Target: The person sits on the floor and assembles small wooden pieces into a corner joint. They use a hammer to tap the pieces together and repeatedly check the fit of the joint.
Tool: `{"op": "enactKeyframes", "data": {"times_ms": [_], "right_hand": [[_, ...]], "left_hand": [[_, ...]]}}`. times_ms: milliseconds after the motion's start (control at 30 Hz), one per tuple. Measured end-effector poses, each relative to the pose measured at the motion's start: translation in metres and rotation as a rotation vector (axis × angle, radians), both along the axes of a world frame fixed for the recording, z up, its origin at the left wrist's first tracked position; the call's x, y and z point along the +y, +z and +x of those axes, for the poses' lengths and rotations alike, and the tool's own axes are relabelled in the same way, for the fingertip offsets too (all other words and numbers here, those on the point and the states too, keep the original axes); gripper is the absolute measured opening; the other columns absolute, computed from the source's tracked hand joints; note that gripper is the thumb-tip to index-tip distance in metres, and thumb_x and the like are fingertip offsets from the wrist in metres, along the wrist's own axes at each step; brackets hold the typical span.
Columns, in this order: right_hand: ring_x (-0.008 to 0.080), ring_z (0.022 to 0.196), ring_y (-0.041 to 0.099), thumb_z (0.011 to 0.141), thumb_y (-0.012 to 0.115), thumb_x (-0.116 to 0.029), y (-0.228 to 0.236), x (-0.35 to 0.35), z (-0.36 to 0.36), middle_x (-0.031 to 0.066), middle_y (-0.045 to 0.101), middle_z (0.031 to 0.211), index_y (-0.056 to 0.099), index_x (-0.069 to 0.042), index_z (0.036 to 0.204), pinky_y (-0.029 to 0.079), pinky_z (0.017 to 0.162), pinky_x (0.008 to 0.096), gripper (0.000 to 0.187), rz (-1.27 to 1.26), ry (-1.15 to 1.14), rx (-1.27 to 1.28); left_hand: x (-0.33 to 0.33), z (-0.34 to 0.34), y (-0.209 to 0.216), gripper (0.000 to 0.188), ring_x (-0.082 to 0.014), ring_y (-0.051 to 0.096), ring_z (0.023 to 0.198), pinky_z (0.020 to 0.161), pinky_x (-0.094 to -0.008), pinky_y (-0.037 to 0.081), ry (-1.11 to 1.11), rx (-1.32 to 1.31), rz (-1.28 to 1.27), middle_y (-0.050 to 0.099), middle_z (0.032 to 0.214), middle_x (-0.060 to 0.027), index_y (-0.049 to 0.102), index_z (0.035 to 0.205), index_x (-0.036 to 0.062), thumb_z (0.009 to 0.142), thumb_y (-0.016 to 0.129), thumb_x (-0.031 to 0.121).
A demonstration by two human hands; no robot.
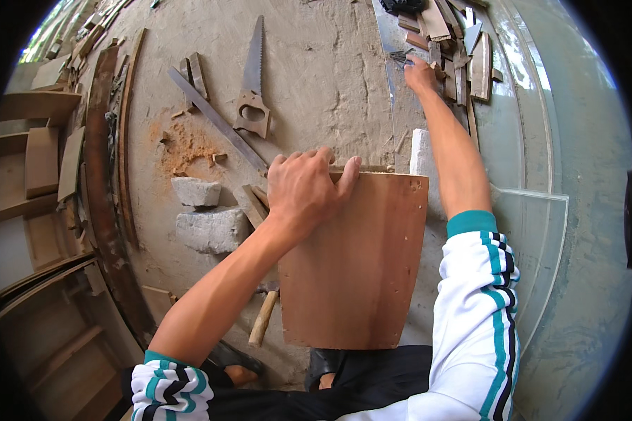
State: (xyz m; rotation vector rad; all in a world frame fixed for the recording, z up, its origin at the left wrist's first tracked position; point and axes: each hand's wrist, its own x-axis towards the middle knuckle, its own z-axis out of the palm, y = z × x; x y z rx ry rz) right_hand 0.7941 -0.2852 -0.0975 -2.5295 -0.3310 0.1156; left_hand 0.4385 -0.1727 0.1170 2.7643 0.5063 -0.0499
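A reddish-brown wooden panel (351, 270), with small nail marks along its edges, stands tilted before my knees. My left hand (305, 184) is closed over its far edge, thumb on top. At the upper right my right hand (421, 76) reaches out to a small pile of dark nails (400, 56) on a glass sheet. Its fingers are drawn together at the pile; what lies between them is hidden. Left of the panel lies a hammer (262, 319) with a wooden handle, its head partly covered by the panel.
Ahead lie a handsaw (253, 84), a long flat strip (218, 119) and sawdust (193, 151). White blocks (213, 230) sit left of the panel. Wood scraps (463, 63) are heaped beside my right hand. Glass sheets (534, 245) lean at right; wooden frames (63, 330) stand at left.
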Motion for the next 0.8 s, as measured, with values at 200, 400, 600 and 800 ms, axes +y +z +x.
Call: {"op": "enactKeyframes", "data": {"times_ms": [200,400,600,800], "right_hand": [[0.0373,0.107,0.064,0.094,0.051,-0.024,-0.019,-0.003,0.01,0.0187,0.066,0.119,0.068,-0.014,0.115,0.051,0.092,0.0453,0.029,-0.135,0.232,-0.179],[0.0392,0.108,0.062,0.101,0.046,-0.033,-0.007,-0.009,0.009,0.0199,0.066,0.115,0.064,-0.007,0.106,0.051,0.09,0.0478,0.032,-0.22,0.253,-0.156],[0.0388,0.104,0.064,0.095,0.058,-0.027,0.001,-0.012,-0.005,0.019,0.068,0.109,0.063,-0.007,0.108,0.052,0.086,0.0483,0.025,-0.232,0.381,-0.405],[0.0332,0.096,0.068,0.084,0.068,-0.013,0.059,-0.016,-0.071,0.015,0.071,0.101,0.071,-0.009,0.094,0.055,0.08,0.0428,0.011,-0.424,0.996,0.347]], "left_hand": [[0.001,0.001,0.0,0.045,-0.0332,0.067,0.075,0.078,-0.0423,0.045,0.015,0.02,-0.022,0.069,0.075,-0.0145,0.071,0.085,0.0044,0.091,0.058,0.048],[0.0,0.002,-0.002,0.044,-0.0328,0.067,0.074,0.076,-0.0428,0.046,0.004,-0.003,-0.01,0.069,0.074,-0.0133,0.07,0.083,0.005,0.09,0.06,0.047],[0.001,0.003,-0.004,0.044,-0.0331,0.067,0.073,0.075,-0.0435,0.046,0.007,-0.005,-0.029,0.069,0.072,-0.0135,0.069,0.08,0.0051,0.09,0.06,0.047],[0.0,0.004,-0.001,0.046,-0.0338,0.067,0.072,0.075,-0.0435,0.047,-0.002,-0.012,-0.019,0.067,0.07,-0.0143,0.069,0.079,0.0046,0.091,0.059,0.048]]}}
